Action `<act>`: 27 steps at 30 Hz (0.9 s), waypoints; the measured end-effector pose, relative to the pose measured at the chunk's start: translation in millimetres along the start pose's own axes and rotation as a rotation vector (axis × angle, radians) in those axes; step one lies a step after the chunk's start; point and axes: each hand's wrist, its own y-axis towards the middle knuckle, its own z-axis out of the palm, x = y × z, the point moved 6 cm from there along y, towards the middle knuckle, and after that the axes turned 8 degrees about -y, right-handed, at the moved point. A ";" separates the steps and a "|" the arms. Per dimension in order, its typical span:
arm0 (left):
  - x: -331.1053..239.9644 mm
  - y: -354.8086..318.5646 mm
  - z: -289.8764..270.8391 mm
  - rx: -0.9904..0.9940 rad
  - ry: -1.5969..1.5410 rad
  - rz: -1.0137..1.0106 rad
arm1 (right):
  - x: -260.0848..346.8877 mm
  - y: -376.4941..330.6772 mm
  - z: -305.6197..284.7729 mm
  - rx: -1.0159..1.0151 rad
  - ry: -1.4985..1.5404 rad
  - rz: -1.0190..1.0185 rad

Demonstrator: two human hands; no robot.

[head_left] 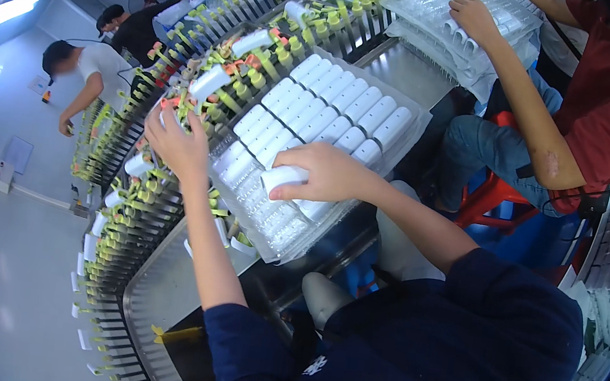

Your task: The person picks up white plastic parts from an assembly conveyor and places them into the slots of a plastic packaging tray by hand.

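Observation:
My right hand [326, 174] is closed around a white tube-shaped plastic casing [281, 179], its round end facing left. It holds the casing over a clear plastic blister tray [259, 219], where rows of similar white casings [316, 100] lie side by side. My left hand [177, 146] reaches over the conveyor, its fingers curled at a white casing [164, 118] among yellow-green holders [245, 86]. The fingers partly hide that casing. Another white casing [210, 81] sits on the holders just beyond this hand.
The slatted conveyor [139, 269] curves along the left and far side. At the right, a co-worker's hand [472, 17] rests over stacked clear trays [417, 25]. A red stool [497, 206] stands below. More people [95, 73] work across the conveyor. A metal ledge [164, 280] borders the belt.

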 end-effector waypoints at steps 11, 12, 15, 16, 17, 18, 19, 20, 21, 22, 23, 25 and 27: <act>1.7 -81.9 19.9 0.775 -0.489 -0.446 | -2.7 -4.1 1.0 -0.036 0.011 -0.065; 4.3 -83.0 24.1 0.808 -0.485 -0.419 | -2.3 -3.5 0.5 -0.048 0.012 -0.067; 13.8 -86.7 31.9 0.842 -0.499 -0.422 | -1.9 -4.6 0.1 -0.028 0.020 -0.064; 17.1 -86.9 33.3 0.841 -0.548 -0.463 | -1.0 -5.9 -0.3 -0.029 0.018 -0.060; 21.2 -87.3 33.9 0.839 -0.598 -0.506 | 0.4 -5.9 -0.1 -0.028 0.016 -0.056; 18.5 -82.7 32.4 0.803 -0.606 -0.486 | 1.1 -7.0 -1.6 -0.023 0.017 -0.054; 18.3 -81.6 31.4 0.810 -0.595 -0.514 | 0.1 -7.2 -1.3 -0.028 0.008 -0.054; 18.2 -81.2 30.2 0.817 -0.585 -0.544 | -1.7 -7.1 0.5 -0.030 0.017 -0.065; 16.2 -78.6 27.4 0.792 -0.602 -0.557 | -1.8 -7.1 0.9 -0.031 0.027 -0.073; 15.5 -76.6 24.0 0.783 -0.581 -0.566 | -3.9 -7.2 1.6 -0.012 0.030 -0.061; 15.9 -74.0 20.0 0.774 -0.560 -0.576 | -4.9 -7.8 1.4 -0.011 0.023 -0.058; 25.0 -65.1 7.8 0.649 -0.709 -0.693 | -1.6 -5.5 1.8 -0.035 0.017 -0.066; 20.3 -47.7 -2.4 0.479 -0.825 -0.692 | -2.7 -6.0 0.7 -0.037 0.008 -0.059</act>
